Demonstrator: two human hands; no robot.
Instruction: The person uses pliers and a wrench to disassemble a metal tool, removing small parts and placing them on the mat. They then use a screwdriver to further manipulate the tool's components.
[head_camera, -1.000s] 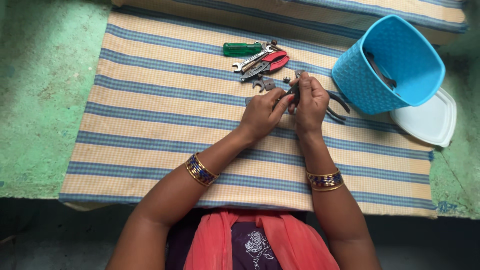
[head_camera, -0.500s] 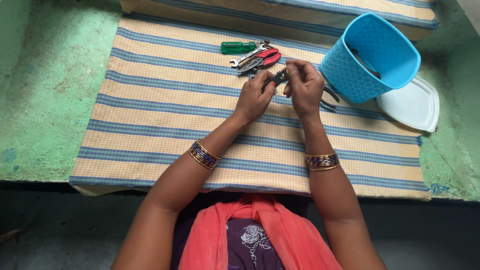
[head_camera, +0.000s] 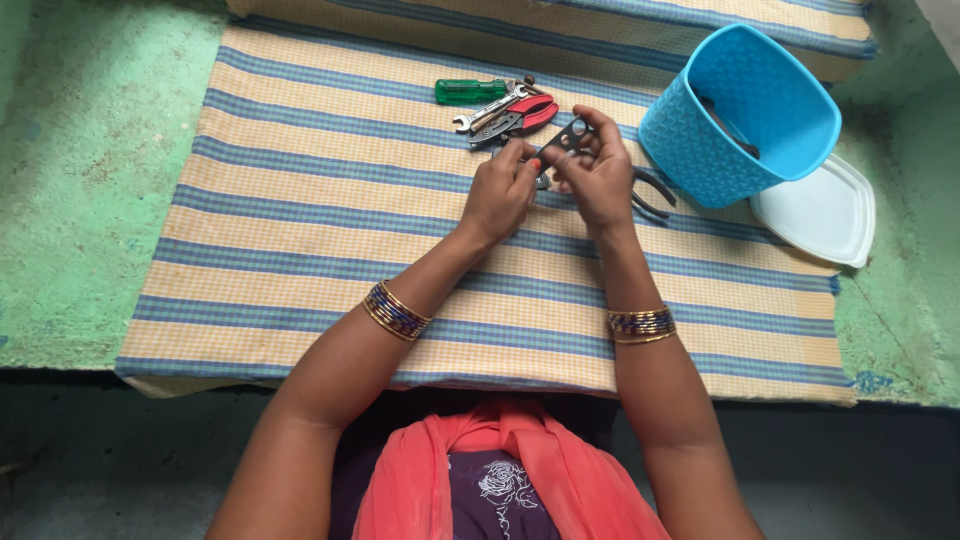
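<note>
Left hand: the left hand (head_camera: 500, 195) is raised just above the cloth, fingers curled in, pinching the near end of a small dark metal tool (head_camera: 570, 133) with holes in it.
Right hand: the right hand (head_camera: 598, 175) meets the left one, fingers bent around the same tool, thumb and forefinger gripping its upper part.
Held tool: flat, dark grey, with round holes; it sits between both hands, tilted up and away from the person, above the striped cloth and just in front of the tool pile. Its exact kind cannot be told.
Cloth: a striped cloth (head_camera: 330, 230) in yellow and blue covers the work area and lies on a green floor (head_camera: 90, 170).
Tool pile: just beyond the hands lie a green-handled screwdriver (head_camera: 470, 91), a silver spanner (head_camera: 487, 111) and red-handled pliers (head_camera: 525, 117), touching one another.
Black pliers: black-handled pliers (head_camera: 650, 190) lie on the cloth just right of the right hand, partly hidden by it.
Tub: a blue plastic tub (head_camera: 735, 120) stands tilted at the far right, with a dark tool inside it.
Lid: a white lid (head_camera: 820, 212) lies flat beside the tub, partly off the cloth.
Wrists: both wrists carry gold and blue bangles (head_camera: 395, 312).
</note>
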